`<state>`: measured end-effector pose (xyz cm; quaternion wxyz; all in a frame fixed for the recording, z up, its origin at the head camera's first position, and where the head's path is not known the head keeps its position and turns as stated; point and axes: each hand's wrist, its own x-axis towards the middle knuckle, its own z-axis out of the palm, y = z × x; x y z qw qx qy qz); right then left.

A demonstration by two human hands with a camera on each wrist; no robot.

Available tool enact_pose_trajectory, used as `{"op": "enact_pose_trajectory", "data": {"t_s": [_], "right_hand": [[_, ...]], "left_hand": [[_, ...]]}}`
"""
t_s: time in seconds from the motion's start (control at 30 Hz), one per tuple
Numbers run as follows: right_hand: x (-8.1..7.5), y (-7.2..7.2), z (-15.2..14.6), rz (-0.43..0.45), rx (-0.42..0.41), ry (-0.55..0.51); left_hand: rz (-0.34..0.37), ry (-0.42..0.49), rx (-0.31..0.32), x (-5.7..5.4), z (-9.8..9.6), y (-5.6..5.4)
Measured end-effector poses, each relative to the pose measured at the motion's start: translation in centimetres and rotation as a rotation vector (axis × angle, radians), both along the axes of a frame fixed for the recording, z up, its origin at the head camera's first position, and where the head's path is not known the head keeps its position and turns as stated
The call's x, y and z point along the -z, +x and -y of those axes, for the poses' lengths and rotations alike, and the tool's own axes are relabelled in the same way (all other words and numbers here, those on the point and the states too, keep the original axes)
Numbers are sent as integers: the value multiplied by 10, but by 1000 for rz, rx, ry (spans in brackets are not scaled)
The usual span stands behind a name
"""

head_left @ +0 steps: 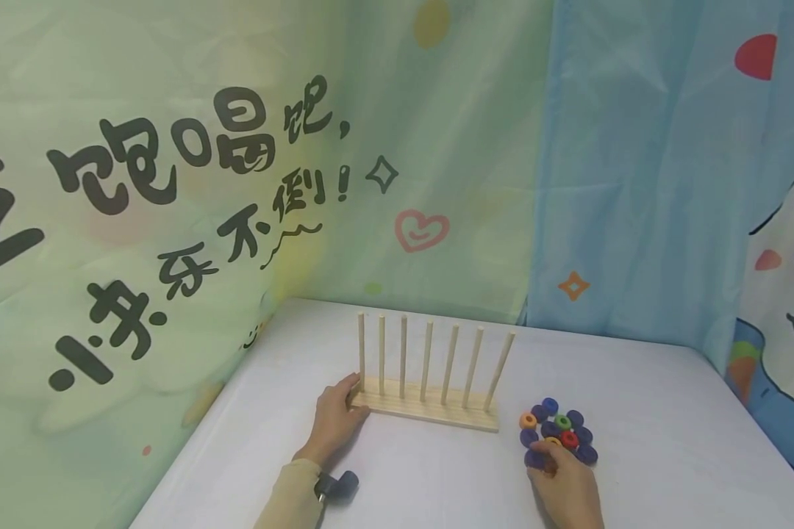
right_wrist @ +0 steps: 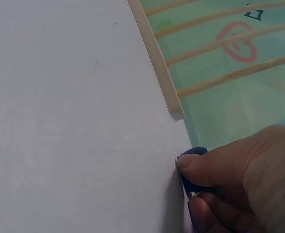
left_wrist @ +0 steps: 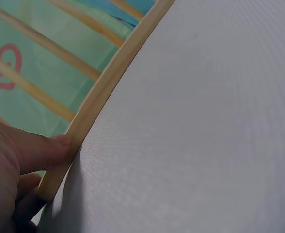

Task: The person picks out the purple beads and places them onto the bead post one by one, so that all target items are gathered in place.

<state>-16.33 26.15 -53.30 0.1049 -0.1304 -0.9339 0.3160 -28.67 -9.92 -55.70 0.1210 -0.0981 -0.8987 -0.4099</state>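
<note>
A pale wooden peg stand [head_left: 430, 413] sits on the white table, with several upright dowels in a row along its flat base. My left hand [head_left: 334, 420] grips the base's left end, its thumb [left_wrist: 55, 150] lying against the front edge in the left wrist view. To the right of the stand lies a cluster of small ring beads, mostly dark blue, with a green bead [head_left: 563, 422], a red bead [head_left: 570, 438] and an orange bead [head_left: 528, 421] among them. At the cluster's near side my right hand [head_left: 567, 488] pinches a blue bead [right_wrist: 197, 187] between thumb and fingers.
The white table [head_left: 662, 441] reaches back to a printed curtain [head_left: 437, 184] hung behind and at the sides. A dark wrist camera [head_left: 337, 486] juts out from the left sleeve just above the tabletop.
</note>
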Motion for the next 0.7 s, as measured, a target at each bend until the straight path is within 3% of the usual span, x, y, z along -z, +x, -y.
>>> {"op": "enact_pose_trajectory", "data": {"t_s": [0.13, 0.47, 0.7], "right_hand": [[2, -1, 1, 4, 6, 1], [4, -1, 14, -161, 64, -67], [-3, -4, 27, -153, 75, -120]], "left_hand": [[-1, -3, 6, 1, 1, 0], [-7, 7, 10, 1, 2, 2], [-5, 9, 9, -1, 2, 0]]}}
